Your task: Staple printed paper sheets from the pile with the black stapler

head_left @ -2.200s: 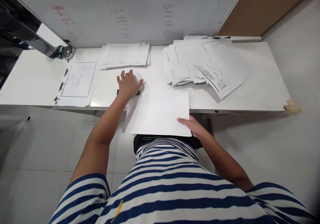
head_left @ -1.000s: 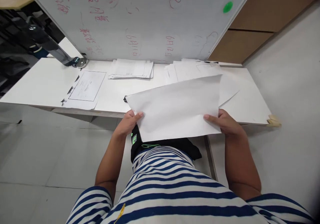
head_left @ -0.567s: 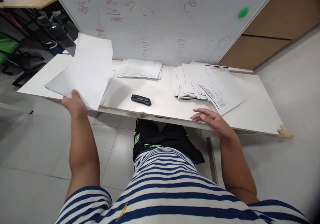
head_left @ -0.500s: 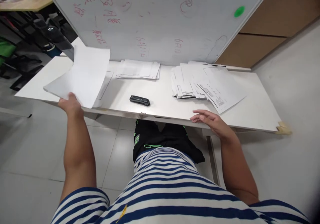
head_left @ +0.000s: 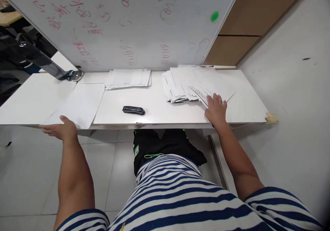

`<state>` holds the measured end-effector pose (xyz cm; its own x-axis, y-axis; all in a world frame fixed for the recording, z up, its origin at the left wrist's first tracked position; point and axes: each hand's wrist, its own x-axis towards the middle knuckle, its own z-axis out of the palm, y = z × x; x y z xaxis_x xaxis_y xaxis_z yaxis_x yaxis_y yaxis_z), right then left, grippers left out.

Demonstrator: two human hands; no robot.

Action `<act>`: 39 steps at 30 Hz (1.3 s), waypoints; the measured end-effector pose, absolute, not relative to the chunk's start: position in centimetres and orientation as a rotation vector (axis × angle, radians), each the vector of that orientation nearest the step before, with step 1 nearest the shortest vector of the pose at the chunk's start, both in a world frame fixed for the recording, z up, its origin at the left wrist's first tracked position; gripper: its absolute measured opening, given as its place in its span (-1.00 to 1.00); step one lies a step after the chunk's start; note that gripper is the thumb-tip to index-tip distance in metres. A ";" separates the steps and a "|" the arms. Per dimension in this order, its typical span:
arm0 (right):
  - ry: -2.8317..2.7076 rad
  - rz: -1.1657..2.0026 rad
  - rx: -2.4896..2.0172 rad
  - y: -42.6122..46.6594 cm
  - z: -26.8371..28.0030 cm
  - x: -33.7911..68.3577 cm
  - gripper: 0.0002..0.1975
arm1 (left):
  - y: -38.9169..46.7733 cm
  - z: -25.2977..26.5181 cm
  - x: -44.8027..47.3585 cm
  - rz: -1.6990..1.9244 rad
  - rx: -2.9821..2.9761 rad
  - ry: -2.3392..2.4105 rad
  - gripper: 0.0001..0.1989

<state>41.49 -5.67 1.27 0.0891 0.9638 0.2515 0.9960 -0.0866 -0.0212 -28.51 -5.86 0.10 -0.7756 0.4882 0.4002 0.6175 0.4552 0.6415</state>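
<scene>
A white sheet of paper (head_left: pixel 79 103) lies on the left part of the table, its near edge at the table's front edge. My left hand (head_left: pixel 63 128) is at that near edge with its fingers stretched out, holding nothing. On the right, my right hand (head_left: pixel 217 111) lies over the near corner of a printed sheet (head_left: pixel 218 83), fingers spread on top; its thumb is mostly hidden. That sheet is on top of an untidy pile of papers (head_left: pixel 175 86). Between the hands lies a black stapler (head_left: pixel 133 110), touched by neither.
A neater paper stack (head_left: pixel 129 77) lies at the back of the white table (head_left: pixel 154 117), against a whiteboard (head_left: pixel 144 28) with red writing. A clear bottle (head_left: pixel 48 64) leans in at the back left. Brown panels (head_left: pixel 232 48) and a white wall bound the right side.
The paper my left hand held raised now lies flat on the table, and that hand has let go. My right hand has moved forward from the table edge onto the printed sheet.
</scene>
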 end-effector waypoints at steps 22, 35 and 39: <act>-1.902 0.209 -2.123 1.7 4.7 38.6 -0.45 | -7.3 -2.1 -0.2 -1.229 -1.977 -2.015 -0.33; -1.997 0.083 -2.128 1.5 4.1 38.3 -0.49 | -6.7 -4.1 0.6 -1.217 -1.915 -2.069 -0.30; -1.969 -0.016 -2.146 1.3 4.4 38.1 -0.53 | -6.6 -4.1 0.6 -1.235 -1.941 -2.082 -0.29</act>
